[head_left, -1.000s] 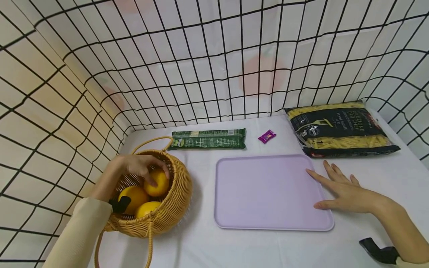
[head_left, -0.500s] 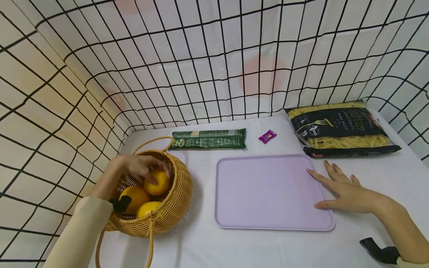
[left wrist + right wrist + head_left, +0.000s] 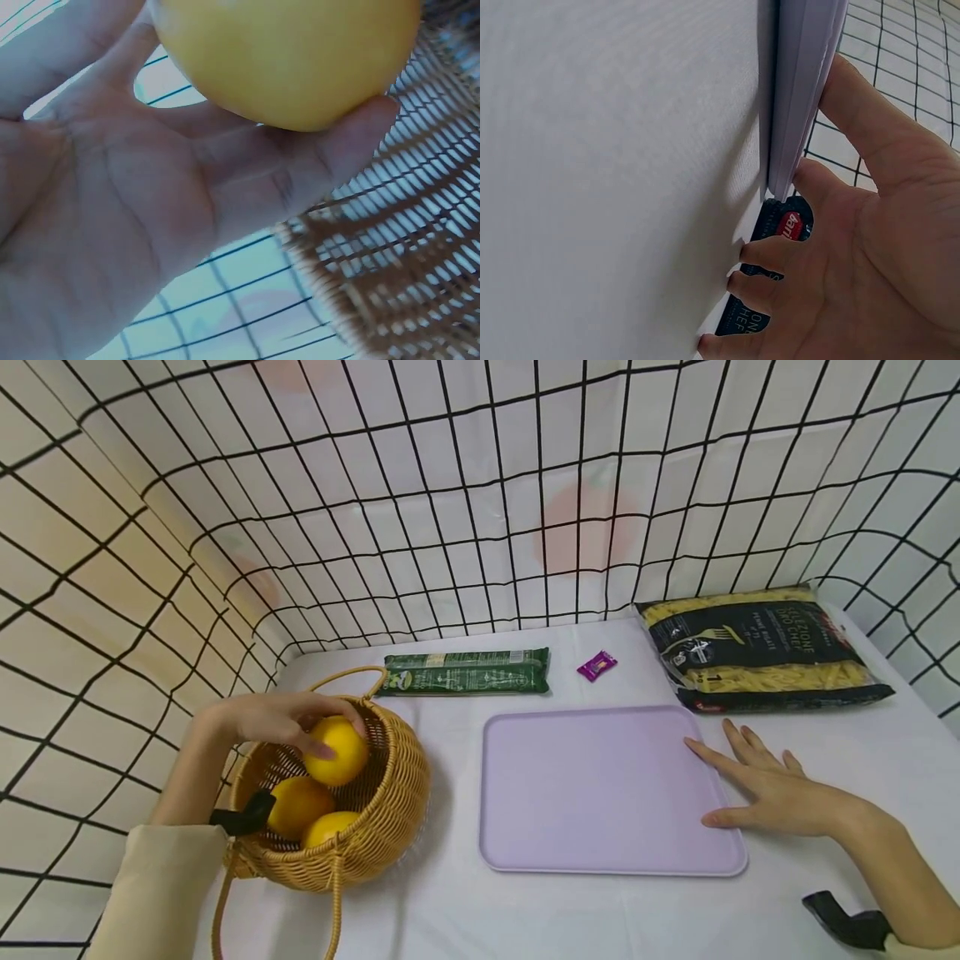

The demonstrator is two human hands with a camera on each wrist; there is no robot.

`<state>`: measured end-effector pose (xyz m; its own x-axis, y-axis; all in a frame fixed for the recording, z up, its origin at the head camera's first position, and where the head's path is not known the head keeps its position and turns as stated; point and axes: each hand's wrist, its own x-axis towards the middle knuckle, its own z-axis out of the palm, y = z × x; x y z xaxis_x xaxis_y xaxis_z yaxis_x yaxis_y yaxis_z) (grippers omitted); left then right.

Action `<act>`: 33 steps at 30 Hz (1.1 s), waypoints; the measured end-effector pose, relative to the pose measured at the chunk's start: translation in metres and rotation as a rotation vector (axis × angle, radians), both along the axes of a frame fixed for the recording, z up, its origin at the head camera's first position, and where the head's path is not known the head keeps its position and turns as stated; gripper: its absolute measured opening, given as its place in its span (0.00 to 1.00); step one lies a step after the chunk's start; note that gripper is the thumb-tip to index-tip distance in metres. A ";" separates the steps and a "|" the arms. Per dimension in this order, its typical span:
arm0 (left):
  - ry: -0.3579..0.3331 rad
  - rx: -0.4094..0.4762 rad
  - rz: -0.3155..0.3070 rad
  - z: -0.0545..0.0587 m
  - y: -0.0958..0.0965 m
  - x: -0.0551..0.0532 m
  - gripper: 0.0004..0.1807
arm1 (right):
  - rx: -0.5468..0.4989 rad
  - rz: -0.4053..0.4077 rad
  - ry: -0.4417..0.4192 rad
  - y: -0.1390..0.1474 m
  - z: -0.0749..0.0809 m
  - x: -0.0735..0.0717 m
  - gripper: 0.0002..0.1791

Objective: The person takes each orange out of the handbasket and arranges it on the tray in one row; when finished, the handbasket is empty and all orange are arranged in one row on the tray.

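As L hand point(image 3: 279, 720), mid-left, lifts gripped fruit point(image 3: 345, 764) higher — pick-up likely begun — R hand point(image 3: 776, 793), lower right, touches tray point(image 3: 600, 793), fingers spread.

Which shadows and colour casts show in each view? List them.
Head: the basket throws a soft shadow rightward onto the cloth; left wrist: a bluish cast tints the left hand; right wrist: a grey shadow lies on the cloth beside the right hand.
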<state>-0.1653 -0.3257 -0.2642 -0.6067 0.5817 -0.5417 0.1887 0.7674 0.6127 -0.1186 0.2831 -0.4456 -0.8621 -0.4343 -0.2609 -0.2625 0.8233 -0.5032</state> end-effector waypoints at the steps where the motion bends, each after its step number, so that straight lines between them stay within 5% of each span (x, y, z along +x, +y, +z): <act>1: 0.012 0.019 0.001 0.003 -0.001 0.003 0.19 | 0.001 0.001 0.001 0.000 0.000 0.000 0.58; 10: 0.180 0.262 -0.002 0.023 0.002 0.027 0.23 | -0.001 0.006 0.003 0.001 0.000 0.000 0.58; 18: 0.346 0.382 0.054 0.019 0.033 0.040 0.22 | -0.017 0.008 -0.005 0.000 0.001 0.000 0.58; 21: 0.405 0.360 0.117 0.016 0.047 0.048 0.23 | -0.019 0.008 -0.005 0.000 0.001 -0.001 0.58; 28: 0.378 0.394 0.366 0.005 0.086 0.070 0.24 | -0.020 0.019 -0.003 0.000 0.001 -0.002 0.58; 33: 0.408 0.318 0.508 -0.004 0.116 0.082 0.24 | -0.026 0.020 -0.004 0.000 0.000 -0.001 0.59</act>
<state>-0.0832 -0.2100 -0.2685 -0.9618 0.2660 -0.0654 0.1178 0.6173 0.7779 -0.1200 0.2835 -0.4454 -0.8524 -0.4578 -0.2528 -0.2764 0.8047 -0.5253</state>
